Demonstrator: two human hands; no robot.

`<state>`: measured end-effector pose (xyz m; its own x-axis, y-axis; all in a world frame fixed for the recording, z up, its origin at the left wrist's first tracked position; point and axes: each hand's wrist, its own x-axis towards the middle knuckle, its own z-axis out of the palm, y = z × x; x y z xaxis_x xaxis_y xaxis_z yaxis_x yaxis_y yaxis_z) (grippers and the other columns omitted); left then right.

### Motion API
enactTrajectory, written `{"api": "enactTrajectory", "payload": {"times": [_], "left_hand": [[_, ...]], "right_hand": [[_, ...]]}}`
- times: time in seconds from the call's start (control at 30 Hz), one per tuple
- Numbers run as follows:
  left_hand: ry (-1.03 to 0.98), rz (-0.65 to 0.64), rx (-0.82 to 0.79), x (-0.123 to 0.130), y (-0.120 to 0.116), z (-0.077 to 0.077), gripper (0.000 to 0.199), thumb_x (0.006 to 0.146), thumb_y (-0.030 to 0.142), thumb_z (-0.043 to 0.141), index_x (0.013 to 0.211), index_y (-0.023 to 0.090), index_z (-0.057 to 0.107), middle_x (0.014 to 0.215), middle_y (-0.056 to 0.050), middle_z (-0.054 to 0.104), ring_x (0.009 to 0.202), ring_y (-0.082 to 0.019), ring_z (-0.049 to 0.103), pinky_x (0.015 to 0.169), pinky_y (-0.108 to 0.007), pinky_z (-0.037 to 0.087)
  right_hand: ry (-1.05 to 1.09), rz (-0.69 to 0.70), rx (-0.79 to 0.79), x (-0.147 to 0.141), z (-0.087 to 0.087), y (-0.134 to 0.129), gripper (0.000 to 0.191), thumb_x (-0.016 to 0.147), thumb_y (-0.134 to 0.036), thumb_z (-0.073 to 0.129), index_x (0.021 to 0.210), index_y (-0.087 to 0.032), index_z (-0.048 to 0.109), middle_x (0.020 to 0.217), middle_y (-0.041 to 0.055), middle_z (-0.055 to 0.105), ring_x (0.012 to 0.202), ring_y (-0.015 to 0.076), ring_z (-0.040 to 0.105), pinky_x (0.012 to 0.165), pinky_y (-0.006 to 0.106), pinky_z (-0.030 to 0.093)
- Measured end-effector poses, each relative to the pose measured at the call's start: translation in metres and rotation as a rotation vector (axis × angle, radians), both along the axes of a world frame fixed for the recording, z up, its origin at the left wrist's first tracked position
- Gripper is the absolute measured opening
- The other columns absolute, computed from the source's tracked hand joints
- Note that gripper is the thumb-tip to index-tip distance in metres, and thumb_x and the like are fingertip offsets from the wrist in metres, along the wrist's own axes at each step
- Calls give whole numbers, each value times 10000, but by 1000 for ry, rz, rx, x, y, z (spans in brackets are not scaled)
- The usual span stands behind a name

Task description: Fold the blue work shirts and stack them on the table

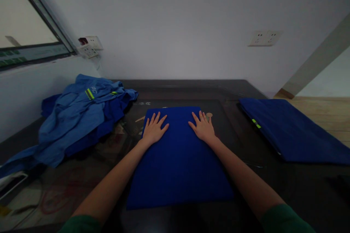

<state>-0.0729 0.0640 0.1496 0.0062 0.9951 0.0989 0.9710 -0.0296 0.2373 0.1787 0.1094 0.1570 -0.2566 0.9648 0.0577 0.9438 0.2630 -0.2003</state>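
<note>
A folded blue garment [179, 164] lies flat on the dark table in front of me, its long sides running away from me. My left hand [154, 129] rests palm down near its far left corner, fingers spread. Near the far right corner my right hand [202, 126] presses flat as well, fingers apart, with a ring on one finger. Neither hand grips the cloth. The garment's kind cannot be made out from this folded shape.
A rumpled heap of blue work clothes [79, 109] with yellow-green stripes sits at the left. Folded dark blue clothing [290, 131] lies at the right of the table [218, 91]. A white device [12, 185] and a cable are at the lower left. The wall has sockets [264, 38].
</note>
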Motion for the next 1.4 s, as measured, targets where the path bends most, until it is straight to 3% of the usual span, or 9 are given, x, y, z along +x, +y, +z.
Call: {"api": "enactTrajectory", "payload": {"times": [0.27,0.43,0.6,0.77,0.97,1.07,1.2,1.3,1.4], "left_hand": [[32,-113,163,19,-27,26,437,955,305,387,1351,179,518,1521,-109,355,1443,-272,217,1179,-509,136],[-56,-433,42,38,-110,51,447,945,287,428,1390,266,462,1514,-51,377,1426,-234,269,1173,-502,202],[-28,-601,-81,30,-175,45,577,929,301,480,1479,328,307,1564,-36,276,1443,-259,227,1170,-539,185],[9,-607,-102,22,-181,32,672,918,341,508,1509,363,188,1588,-19,187,1457,-272,175,1172,-553,156],[-93,-586,-130,24,-181,36,617,919,352,513,1485,374,268,1572,-14,249,1449,-260,209,1173,-549,158],[-340,-427,-107,9,-175,37,455,946,379,451,1398,323,453,1527,-34,358,1411,-240,316,1169,-498,233],[-747,73,78,-32,-145,38,384,921,356,472,1278,241,552,1502,-73,392,1404,-260,326,1148,-467,297],[-1085,354,-34,-61,-112,44,417,868,263,563,1281,227,521,1473,-110,422,1331,-265,441,1071,-431,417],[-1362,437,-234,-77,-79,54,364,811,198,644,1167,189,570,1316,-142,561,1083,-234,635,913,-397,533]], "right_hand": [[44,102,171,-2,22,-19,544,986,-426,338,1446,-145,411,1538,161,300,1456,282,163,1149,549,139],[153,426,102,2,38,-101,515,972,-413,385,1409,-153,470,1506,114,379,1428,242,270,1160,464,246],[114,615,-48,26,27,-171,641,899,-500,524,1468,-248,372,1548,82,293,1439,275,232,1142,540,260],[72,652,-48,39,16,-175,703,895,-496,533,1508,-326,236,1581,47,194,1454,285,167,1148,580,198],[145,616,-86,37,13,-173,675,893,-489,533,1497,-337,273,1576,39,226,1456,273,166,1157,578,170],[345,464,-145,49,16,-166,551,917,-433,490,1439,-275,414,1530,71,345,1430,243,266,1158,523,241],[689,159,-157,86,25,-151,498,887,-420,497,1355,-251,500,1437,108,468,1355,263,403,1099,505,366],[918,-14,-393,110,29,-148,596,834,-424,566,1393,-265,437,1386,137,508,1270,293,503,962,492,500],[1097,-96,-624,118,30,-153,663,832,-410,578,1442,-290,346,1397,149,491,1160,268,595,871,452,552]]}}
